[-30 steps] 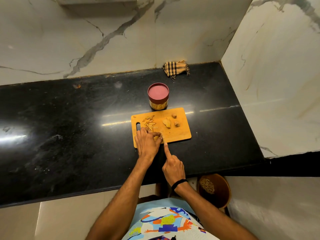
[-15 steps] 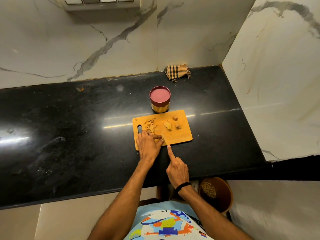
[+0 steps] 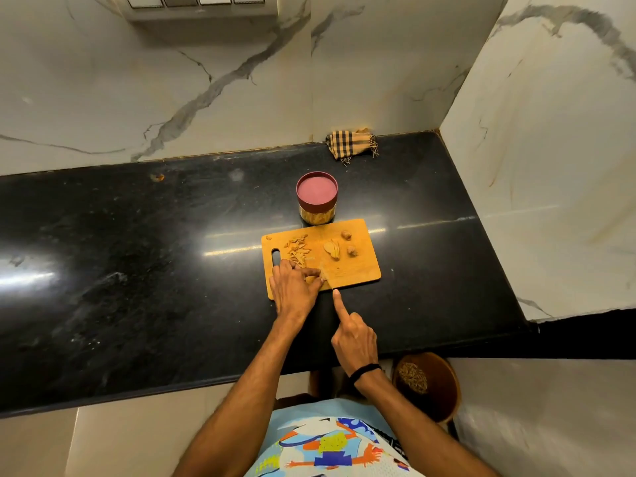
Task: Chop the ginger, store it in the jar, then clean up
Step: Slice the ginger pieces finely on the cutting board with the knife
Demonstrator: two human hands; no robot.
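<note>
A wooden cutting board [image 3: 358,270] lies on the black counter. Chopped ginger bits [image 3: 297,251] sit at its left, and a ginger slice [image 3: 332,250] with two small knobs [image 3: 351,251] lies at its right. My left hand [image 3: 292,290] pinches a ginger piece [image 3: 311,279] against the board's near left corner. My right hand [image 3: 354,339] grips a knife, index finger stretched along the spine; the thin blade [image 3: 327,278] is edge-on beside the held piece and the handle is hidden. The jar [image 3: 316,197], red lid on, stands just behind the board.
A checked cloth [image 3: 351,144] lies in the back corner by the marble wall. The counter's front edge [image 3: 137,390] runs below my forearms. A brown round stool or bin [image 3: 430,383] stands on the floor at the right. A wall juts out at the right.
My head has tilted, so everything sits a little lower in view. Both hands stay at the board's near left corner, with the knife still at the held ginger piece.
</note>
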